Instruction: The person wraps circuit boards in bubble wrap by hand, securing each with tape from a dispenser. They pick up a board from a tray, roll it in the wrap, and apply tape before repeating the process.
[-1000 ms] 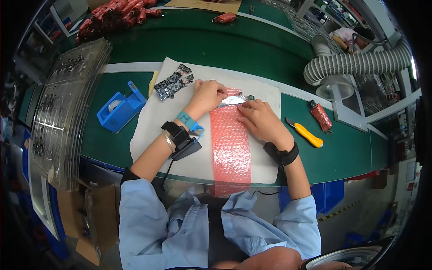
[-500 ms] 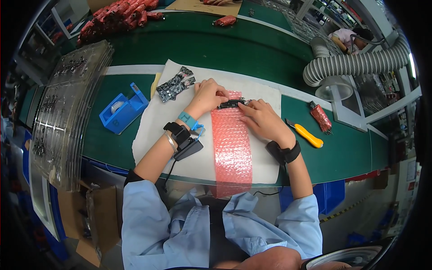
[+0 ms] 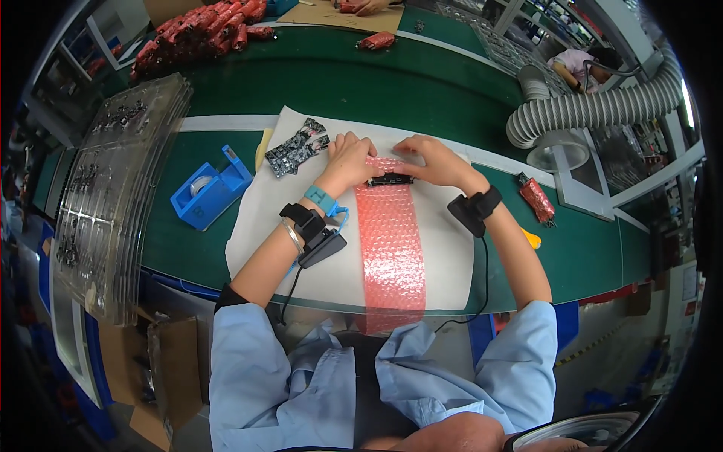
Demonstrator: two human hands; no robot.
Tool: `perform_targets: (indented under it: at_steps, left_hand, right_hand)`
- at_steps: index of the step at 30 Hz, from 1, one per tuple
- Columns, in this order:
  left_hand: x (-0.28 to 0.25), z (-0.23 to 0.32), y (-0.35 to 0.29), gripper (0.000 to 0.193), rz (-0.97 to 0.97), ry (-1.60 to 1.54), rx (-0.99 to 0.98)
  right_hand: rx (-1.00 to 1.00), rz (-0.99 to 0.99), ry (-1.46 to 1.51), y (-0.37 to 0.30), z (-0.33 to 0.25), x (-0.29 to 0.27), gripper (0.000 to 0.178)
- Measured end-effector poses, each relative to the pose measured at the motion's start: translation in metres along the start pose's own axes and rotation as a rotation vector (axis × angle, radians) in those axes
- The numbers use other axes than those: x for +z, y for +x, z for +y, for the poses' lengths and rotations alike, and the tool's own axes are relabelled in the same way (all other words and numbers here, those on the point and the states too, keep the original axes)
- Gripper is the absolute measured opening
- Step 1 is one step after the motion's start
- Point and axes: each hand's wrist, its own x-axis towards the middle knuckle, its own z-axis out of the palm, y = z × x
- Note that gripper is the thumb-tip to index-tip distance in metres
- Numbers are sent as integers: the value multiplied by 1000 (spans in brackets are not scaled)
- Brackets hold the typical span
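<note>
A long strip of pink bubble wrap [image 3: 392, 256] runs from the near table edge up the white sheet. Across its far part lies a narrow black circuit board [image 3: 390, 179], with a short flap of wrap beyond it. My left hand [image 3: 349, 161] has its fingers curled and closed at the left edge of that flap, beside the board's left end. At the right side, my right hand [image 3: 438, 161] holds its thumb apart from its outstretched forefinger, the thumb by the board's right end. Bare circuit boards [image 3: 296, 148] lie left of my left hand.
A blue tape dispenser [image 3: 211, 186] and stacked clear trays [image 3: 113, 196] stand at left. On the right are a yellow-handled cutter [image 3: 532, 239], partly hidden by my forearm, a red wrapped bundle [image 3: 537, 200] and a ribbed duct [image 3: 595, 109]. Red bundles [image 3: 199, 34] are piled at the back.
My right hand has moved up and away from the board, its fingers now past the flap's far edge. The board sits slightly lower in view, and my right forearm now covers most of the cutter.
</note>
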Motion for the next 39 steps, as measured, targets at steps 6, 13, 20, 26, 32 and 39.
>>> perform_targets:
  at_steps: [6, 13, 20, 26, 32, 39]
  left_hand:
    - [7, -4, 0, 47, 40, 58, -23]
    - [1, -2, 3, 44, -70, -10, -23]
    - [0, -1, 2, 31, -96, 0, 38]
    - [0, -3, -6, 15, -25, -4, 308]
    - [-17, 13, -19, 11, 2, 38, 485]
    - [-5, -1, -13, 18, -88, -15, 322]
  right_hand:
    - [232, -206, 269, 11, -1, 4, 40]
    - [242, -177, 305, 12, 6, 11, 42]
    - [290, -224, 340, 13, 6, 10, 31]
    - [179, -143, 375, 3, -2, 13, 17]
    - [49, -8, 230, -8, -14, 14, 12]
    - [-20, 26, 251, -14, -7, 19, 12]
